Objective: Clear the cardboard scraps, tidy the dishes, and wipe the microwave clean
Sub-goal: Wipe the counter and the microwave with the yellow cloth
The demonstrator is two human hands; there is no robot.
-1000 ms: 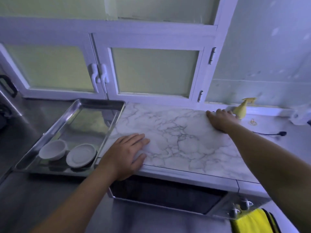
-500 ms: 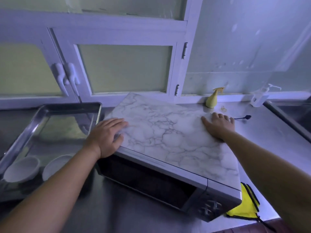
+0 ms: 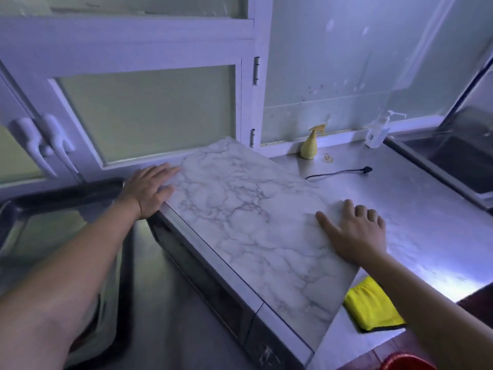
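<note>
The microwave (image 3: 248,222) has a marble-patterned top and stands turned at an angle on the steel counter, its dark door facing lower left. My left hand (image 3: 148,188) lies flat on its top left corner, fingers straight. My right hand (image 3: 352,231) presses flat on the top's right edge, fingers spread. A yellow cloth (image 3: 370,305) lies on the counter by the microwave's front right corner. At the left, a steel tray (image 3: 66,193) sits beside the microwave; the dishes in it are hidden by my left arm.
A yellow spray bottle (image 3: 309,148) and a clear pump bottle (image 3: 378,132) stand against the back wall. The microwave's black cord and plug (image 3: 344,172) lie on the counter. A sink (image 3: 458,161) lies at the right; a red bucket rim (image 3: 408,363) shows below.
The microwave has turned, its right end swinging toward me and its left end toward the wall. Both hands stayed flat on its top. The view shifted right, hiding the two white dishes.
</note>
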